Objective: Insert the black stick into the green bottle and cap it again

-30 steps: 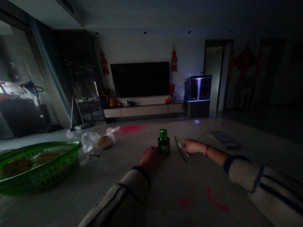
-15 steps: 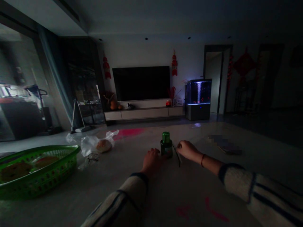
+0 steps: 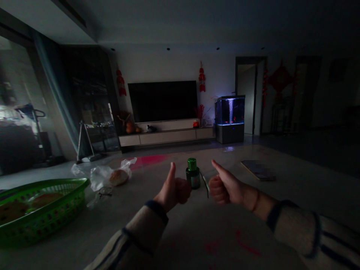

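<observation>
A small dark green bottle (image 3: 193, 179) with a shiny green cap stands upright on the table (image 3: 157, 228). To its left is my left hand (image 3: 174, 190), fingers curled into a fist and thumb pointing up. My right hand (image 3: 226, 187) makes the same thumbs-up on the other side, its fist closed. No object shows in either hand. A thin dark strip with a pale part (image 3: 204, 183) lies between the bottle and my right fist; I cannot tell exactly what it is.
At the left sits a green plastic basket (image 3: 56, 213) with round baked goods inside. Near it are a bun (image 3: 118, 177) on clear plastic wrap (image 3: 98, 178) and a pair of glasses (image 3: 105, 192). A phone-like flat object (image 3: 257, 170) lies at the right. The room is dim.
Both hands have left their spots beside the bottle and curled into fists with thumbs raised. The right hand's pinch by the thin strip is gone. The view has turned slightly right.
</observation>
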The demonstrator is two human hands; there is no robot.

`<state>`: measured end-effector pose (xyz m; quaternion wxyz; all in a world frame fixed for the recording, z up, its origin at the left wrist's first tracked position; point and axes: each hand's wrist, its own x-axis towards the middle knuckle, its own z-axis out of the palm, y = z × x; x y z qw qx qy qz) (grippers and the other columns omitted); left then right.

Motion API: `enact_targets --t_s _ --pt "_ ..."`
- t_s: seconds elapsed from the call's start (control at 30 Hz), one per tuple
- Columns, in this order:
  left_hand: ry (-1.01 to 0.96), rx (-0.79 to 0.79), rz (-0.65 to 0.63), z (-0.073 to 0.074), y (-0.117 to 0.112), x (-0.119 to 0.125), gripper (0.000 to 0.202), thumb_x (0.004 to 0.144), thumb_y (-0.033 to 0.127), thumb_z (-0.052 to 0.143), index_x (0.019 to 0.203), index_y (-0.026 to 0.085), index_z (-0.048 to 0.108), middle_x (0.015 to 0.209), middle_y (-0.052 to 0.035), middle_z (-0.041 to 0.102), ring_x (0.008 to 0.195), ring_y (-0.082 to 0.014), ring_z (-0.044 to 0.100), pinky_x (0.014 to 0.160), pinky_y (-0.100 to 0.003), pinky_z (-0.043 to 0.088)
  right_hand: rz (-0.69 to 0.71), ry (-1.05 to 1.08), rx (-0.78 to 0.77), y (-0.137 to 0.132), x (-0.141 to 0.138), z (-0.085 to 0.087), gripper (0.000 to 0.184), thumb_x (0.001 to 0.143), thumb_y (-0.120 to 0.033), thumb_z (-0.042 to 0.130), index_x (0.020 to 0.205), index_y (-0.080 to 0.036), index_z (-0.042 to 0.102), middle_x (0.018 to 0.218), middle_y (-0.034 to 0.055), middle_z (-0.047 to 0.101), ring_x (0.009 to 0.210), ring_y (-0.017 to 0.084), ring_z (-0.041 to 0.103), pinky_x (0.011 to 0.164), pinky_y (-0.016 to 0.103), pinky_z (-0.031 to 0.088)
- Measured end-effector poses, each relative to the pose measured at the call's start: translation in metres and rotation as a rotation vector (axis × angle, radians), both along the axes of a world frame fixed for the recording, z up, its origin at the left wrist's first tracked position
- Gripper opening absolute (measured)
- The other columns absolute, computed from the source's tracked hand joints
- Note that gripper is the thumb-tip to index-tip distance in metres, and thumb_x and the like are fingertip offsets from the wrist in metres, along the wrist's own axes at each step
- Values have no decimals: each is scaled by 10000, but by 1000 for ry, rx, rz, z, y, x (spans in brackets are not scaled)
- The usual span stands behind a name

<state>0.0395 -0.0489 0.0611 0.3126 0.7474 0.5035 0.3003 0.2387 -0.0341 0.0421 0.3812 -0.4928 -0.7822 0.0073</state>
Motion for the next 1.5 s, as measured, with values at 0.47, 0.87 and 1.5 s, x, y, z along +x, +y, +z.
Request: enact_targets --t_s 0.47,0.87,1.5 --pt "-857 -328 191 -22 32 -13 296 776 431 522 666 156 527 595 -9 588 514 -96 547 542 -215 437 414 417 -410 35 -3 -33 543 807 -623 291 502 -183 380 446 -46 351 432 78 354 459 217 292" --pt "-688 -288 304 -26 31 -21 229 726 336 527 842 146 581 1075 -124 625 964 -208 582 785 -304 430 157 229 -83 57 -29 -59 611 646 -366 663 1161 -166 403 1195 142 479 1130 254 443 950 409 339" --pt "-660 -374 247 -25 30 -20 219 732 324 528 842 146 592 1003 -118 655 897 -198 608 745 -297 454 133 427 -131 71 -61 -57 564 643 -346 641 1132 -183 412 1023 69 546 941 199 539 832 353 425"
